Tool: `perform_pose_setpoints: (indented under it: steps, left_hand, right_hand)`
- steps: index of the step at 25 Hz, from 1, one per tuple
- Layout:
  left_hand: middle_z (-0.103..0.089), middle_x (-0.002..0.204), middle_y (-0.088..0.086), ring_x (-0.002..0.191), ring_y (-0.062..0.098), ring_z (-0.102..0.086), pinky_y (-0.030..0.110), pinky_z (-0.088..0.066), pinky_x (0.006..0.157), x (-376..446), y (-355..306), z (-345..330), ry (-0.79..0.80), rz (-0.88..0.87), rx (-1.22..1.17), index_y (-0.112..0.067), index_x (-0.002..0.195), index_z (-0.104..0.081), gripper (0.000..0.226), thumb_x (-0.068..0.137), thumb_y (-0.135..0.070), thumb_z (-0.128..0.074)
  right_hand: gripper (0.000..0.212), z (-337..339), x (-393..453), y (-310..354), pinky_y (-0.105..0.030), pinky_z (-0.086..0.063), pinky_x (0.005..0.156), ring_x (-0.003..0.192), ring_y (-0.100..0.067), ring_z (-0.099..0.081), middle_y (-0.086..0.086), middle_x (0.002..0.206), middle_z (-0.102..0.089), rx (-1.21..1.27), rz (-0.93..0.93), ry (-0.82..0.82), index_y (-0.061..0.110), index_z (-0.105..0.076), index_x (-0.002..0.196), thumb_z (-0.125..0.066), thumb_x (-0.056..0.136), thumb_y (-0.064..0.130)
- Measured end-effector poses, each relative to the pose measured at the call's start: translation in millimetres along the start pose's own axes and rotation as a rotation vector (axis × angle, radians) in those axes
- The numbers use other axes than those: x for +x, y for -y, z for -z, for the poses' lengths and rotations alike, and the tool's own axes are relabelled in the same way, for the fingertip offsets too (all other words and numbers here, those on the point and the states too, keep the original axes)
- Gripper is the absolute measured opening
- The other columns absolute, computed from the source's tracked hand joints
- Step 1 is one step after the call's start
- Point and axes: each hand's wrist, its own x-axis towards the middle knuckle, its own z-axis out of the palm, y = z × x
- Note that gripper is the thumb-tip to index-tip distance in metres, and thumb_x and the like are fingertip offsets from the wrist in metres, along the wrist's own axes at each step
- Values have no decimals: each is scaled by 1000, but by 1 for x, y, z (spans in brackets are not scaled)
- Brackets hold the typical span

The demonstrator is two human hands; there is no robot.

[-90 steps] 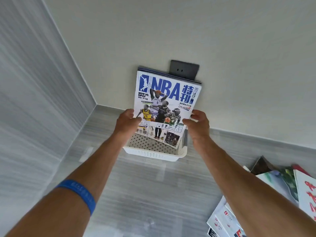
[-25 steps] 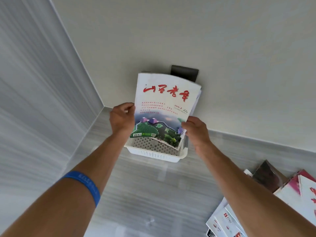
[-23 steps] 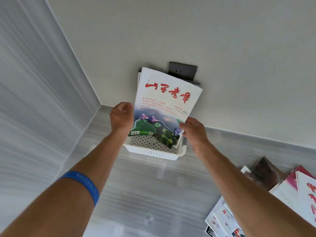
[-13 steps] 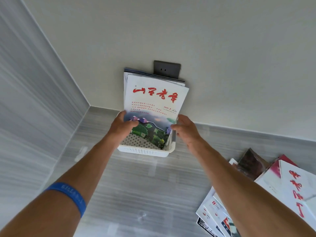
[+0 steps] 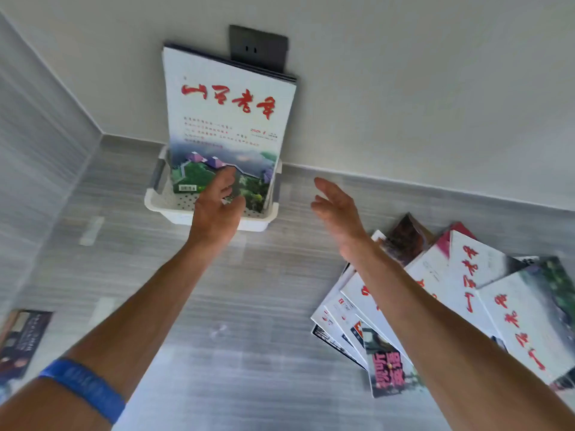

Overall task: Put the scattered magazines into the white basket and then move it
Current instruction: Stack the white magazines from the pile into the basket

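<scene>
The white perforated basket sits on the floor against the wall. Several magazines stand upright in it; the front one is white with red characters and a green landscape, leaning back on the wall. My left hand hovers in front of the basket with relaxed fingers, holding nothing. My right hand is open in the air to the right of the basket, apart from it. A fanned pile of scattered magazines lies on the floor at the right, partly hidden by my right forearm.
A dark wall socket sits just above the standing magazines. One more dark magazine lies at the left edge on the floor. A grey panelled wall runs along the left. Grey wood-look floor spreads between the basket and me.
Both hands have let go of the white red-lettered magazine, which now stands in the basket. The hands have drawn back toward me and opened; the view has tilted down.
</scene>
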Motion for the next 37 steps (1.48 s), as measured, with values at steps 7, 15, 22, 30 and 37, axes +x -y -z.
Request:
perform_pose_setpoints:
  steps: [7,15,22,30,37]
  left_hand:
    - [-65,115,-1,108,20,-62,24,-44,89,-112,28,-140,279,107,-5,-14,122,-62,38,86,0,-61]
    - [-69,97,-18,91,0,-66,21,-51,65,-148,31,-200,392,123,137,-32,99,-67,27,87,-10,-56]
    - [-72,95,-3,91,13,-69,28,-52,75,-170,27,-223,401,212,70,-24,101,-68,19,82,-20,-67]
    - [-75,103,-1,96,12,-70,30,-57,80,-189,13,-174,442,-100,-126,-27,112,-67,46,74,-7,-80]
    - [-74,98,-12,89,3,-66,20,-55,74,-137,-35,-118,332,-317,-373,3,116,-52,50,67,11,-56]
  right_hand:
    - [73,160,-98,-119,-51,-31,111,142,-36,-31,-13,157,-30,-1143,-186,-296,16,-30,146,-63,86,40]
    - [24,177,-120,-135,-32,-58,53,64,-22,-73,-11,83,-75,-1469,126,-240,2,-66,104,-50,97,19]
    - [29,157,-119,-110,-27,-42,43,42,-8,-52,-10,58,-63,-481,108,-383,4,-62,72,-58,95,21]
    - [9,151,-112,0,-34,-59,50,60,-19,-73,-9,70,-73,975,-295,-317,8,-66,88,-60,94,12]
    - [12,101,-107,70,-33,-61,51,65,-22,-70,-14,73,-70,965,-295,-137,3,-64,88,-55,95,8]
